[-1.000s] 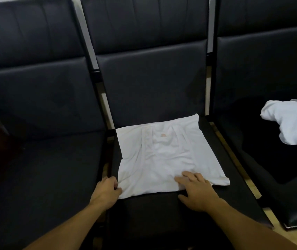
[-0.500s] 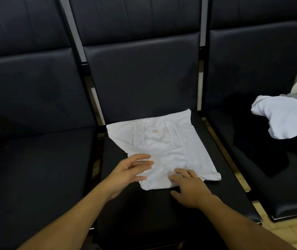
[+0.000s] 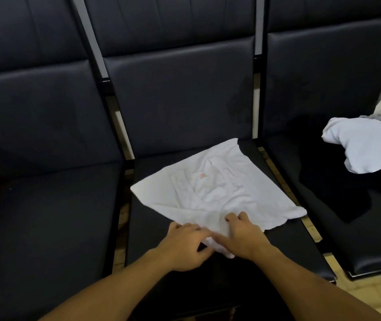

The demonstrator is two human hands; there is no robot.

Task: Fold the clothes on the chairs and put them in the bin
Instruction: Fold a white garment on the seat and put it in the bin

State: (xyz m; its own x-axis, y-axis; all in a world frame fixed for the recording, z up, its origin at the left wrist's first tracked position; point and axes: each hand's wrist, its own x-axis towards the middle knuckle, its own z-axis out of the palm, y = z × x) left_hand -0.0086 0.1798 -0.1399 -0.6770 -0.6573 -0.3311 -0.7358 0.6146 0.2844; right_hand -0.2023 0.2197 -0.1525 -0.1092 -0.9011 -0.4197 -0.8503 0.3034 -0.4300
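The white garment (image 3: 217, 193) lies partly folded on the middle chair (image 3: 296, 246); the left hand (image 3: 185, 246) and right hand (image 3: 245, 237) pinch its near edge. Unfolded clothes (image 3: 360, 149) wait on the right chair; no bin is visible.

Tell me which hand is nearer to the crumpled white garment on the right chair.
Right. The right hand is on the white shirt, closer to the crumpled white garment; the left hand is farther left.

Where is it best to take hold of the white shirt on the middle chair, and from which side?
Probably the near edge, from the front. The white shirt lies flat on the middle chair, and both the left hand and the right hand already gather that edge, so the near edge can be folded away from the person.
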